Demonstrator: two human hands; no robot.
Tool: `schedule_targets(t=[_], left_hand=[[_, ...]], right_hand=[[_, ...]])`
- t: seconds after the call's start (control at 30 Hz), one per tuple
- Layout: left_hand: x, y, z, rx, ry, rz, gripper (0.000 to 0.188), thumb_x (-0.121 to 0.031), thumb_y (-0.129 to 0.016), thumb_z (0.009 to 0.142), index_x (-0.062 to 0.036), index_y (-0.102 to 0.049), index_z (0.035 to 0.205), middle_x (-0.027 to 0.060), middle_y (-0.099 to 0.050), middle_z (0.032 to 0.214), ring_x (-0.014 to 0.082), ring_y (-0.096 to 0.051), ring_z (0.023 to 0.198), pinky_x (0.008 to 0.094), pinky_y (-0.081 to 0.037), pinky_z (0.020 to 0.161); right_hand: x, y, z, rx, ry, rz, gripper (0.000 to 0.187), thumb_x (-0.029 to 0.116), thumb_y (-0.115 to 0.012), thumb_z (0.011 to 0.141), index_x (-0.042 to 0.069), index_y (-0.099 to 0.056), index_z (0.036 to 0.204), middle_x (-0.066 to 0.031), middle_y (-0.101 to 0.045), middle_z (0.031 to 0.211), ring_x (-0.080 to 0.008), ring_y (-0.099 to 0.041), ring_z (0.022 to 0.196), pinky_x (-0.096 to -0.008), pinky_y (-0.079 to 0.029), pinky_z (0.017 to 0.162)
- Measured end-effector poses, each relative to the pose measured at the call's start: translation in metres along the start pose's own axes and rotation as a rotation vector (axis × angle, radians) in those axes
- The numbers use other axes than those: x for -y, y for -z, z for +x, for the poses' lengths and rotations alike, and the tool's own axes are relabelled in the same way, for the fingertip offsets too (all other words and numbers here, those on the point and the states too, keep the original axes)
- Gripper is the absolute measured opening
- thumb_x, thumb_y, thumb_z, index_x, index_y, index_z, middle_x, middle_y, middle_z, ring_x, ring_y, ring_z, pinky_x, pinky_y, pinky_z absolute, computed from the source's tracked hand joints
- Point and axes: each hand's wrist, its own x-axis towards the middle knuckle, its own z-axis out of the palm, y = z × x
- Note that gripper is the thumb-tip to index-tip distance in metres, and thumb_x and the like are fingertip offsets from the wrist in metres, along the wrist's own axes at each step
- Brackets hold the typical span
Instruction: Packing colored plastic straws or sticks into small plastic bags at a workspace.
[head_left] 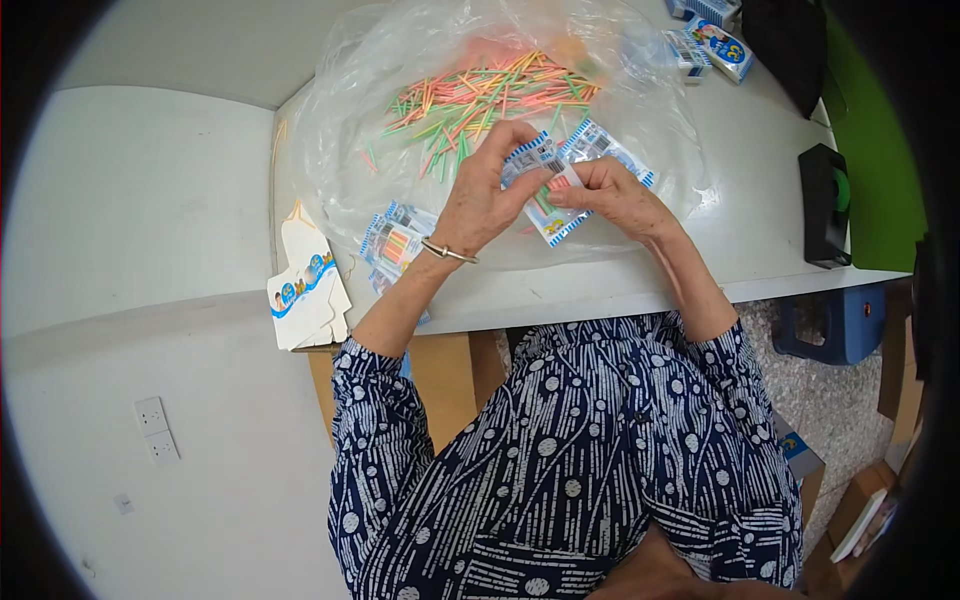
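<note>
My left hand (pixel 485 197) and my right hand (pixel 620 200) are both closed on a small clear packet (pixel 553 228) with blue-striped ends. Pink and green sticks show through its front. The left fingers grip its upper part, while the right thumb and fingertips pinch its right side. Another blue-and-white packet (pixel 603 146) lies just behind the right fingers. Beyond my hands a loose pile of thin pink, green and yellow sticks (pixel 490 95) rests on a spread clear plastic bag (pixel 340 130). Several packets with sticks inside (pixel 395 247) lie beside my left wrist.
Flat white printed cartons (pixel 305 290) lie at the table's left edge. Small printed boxes (pixel 722 48) stand at the back right. A black tape dispenser (pixel 822 205) with green tape is at the right. Below the table are a cardboard box (pixel 445 380) and a blue stool (pixel 845 325).
</note>
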Motion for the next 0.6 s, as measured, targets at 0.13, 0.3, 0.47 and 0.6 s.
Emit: schedule_targets(t=[0.13, 0.3, 0.47, 0.6], left_hand=[[-0.001, -0.004, -0.013, -0.064, 0.013, -0.206, 0.041, -0.004, -0.065, 0.08, -0.0012, -0.044, 0.115, 0.0085, -0.06, 0.097, 0.0151, -0.058, 0.091, 0.0264, -0.047, 0.078], [-0.004, -0.006, -0.036, -0.066, 0.14, -0.328, 0.042, 0.0, -0.065, 0.08, 0.0001, -0.045, 0.117, 0.0056, -0.057, 0.101, 0.0112, -0.056, 0.095, 0.0229, -0.047, 0.078], [0.011, 0.016, -0.059, -0.201, 0.138, -0.235, 0.038, -0.003, -0.066, 0.079, 0.0006, -0.049, 0.113, 0.0071, -0.06, 0.101, 0.0117, -0.058, 0.094, 0.0245, -0.047, 0.079], [0.019, 0.075, -0.083, -0.381, 0.251, -0.253, 0.037, -0.005, -0.068, 0.078, 0.001, -0.052, 0.111, 0.0064, -0.063, 0.097, 0.0097, -0.058, 0.09, 0.0226, -0.048, 0.077]], right_hand=[[0.001, -0.004, -0.004, 0.024, -0.003, -0.057, 0.023, 0.016, -0.065, 0.085, -0.002, -0.067, 0.099, -0.0014, -0.067, 0.085, -0.0043, -0.058, 0.076, -0.02, -0.044, 0.068], [0.001, -0.019, -0.011, 0.038, 0.037, -0.064, 0.025, 0.024, -0.068, 0.081, -0.001, -0.069, 0.087, 0.0034, -0.06, 0.069, -0.0017, -0.048, 0.061, -0.0196, -0.034, 0.053], [0.003, -0.022, -0.007, 0.141, 0.031, -0.118, 0.027, 0.015, -0.068, 0.081, -0.002, -0.067, 0.102, -0.0032, -0.067, 0.088, -0.0072, -0.059, 0.077, -0.0211, -0.045, 0.068], [0.01, 0.008, -0.019, -0.35, 0.16, -0.59, 0.036, 0.022, -0.067, 0.081, 0.001, -0.062, 0.11, -0.0067, -0.066, 0.1, -0.0157, -0.058, 0.086, -0.0291, -0.047, 0.073]])
